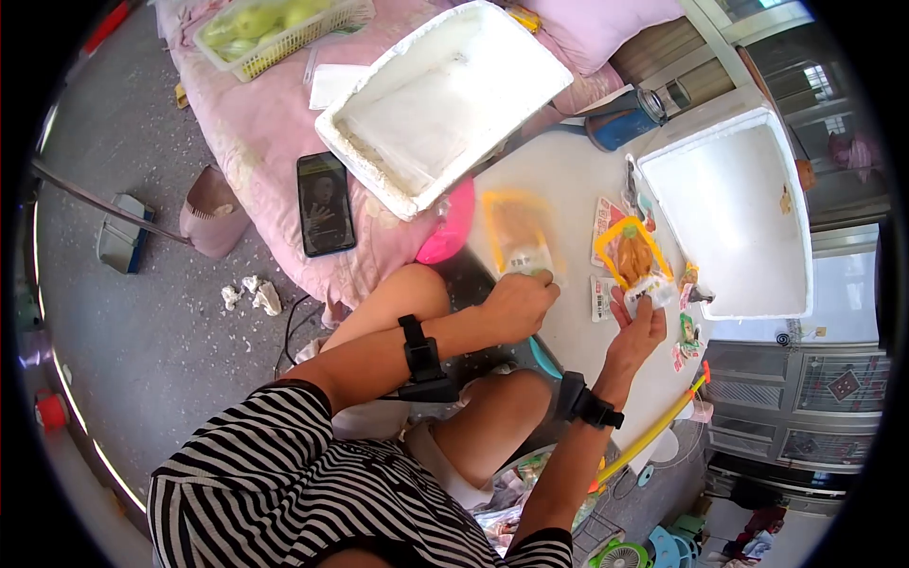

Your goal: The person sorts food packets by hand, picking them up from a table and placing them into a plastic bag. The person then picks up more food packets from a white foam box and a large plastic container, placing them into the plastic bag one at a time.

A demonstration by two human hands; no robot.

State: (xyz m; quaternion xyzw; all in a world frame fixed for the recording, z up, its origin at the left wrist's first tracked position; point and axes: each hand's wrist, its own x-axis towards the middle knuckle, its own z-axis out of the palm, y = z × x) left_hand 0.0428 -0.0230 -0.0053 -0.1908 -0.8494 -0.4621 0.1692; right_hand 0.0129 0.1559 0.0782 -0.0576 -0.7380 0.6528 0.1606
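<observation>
My left hand (519,308) is closed on the lower end of a yellow-edged snack packet (516,227), which is blurred by motion over the pale tabletop (578,170). In my right hand (640,329), the fingers pinch the white end of another yellow-edged snack packet (632,251), its brown food showing through the front. Small red-and-white packets (602,299) lie on the table just beside this one. Several small coloured wrappers (687,327) are scattered near the table's right side.
A white foam box (729,218) stands on the table at right; another foam box (445,104) rests on the pink-covered bed. A phone (325,204) and a basket of green fruit (275,33) are also on the bed. A blue jug (625,121) stands behind.
</observation>
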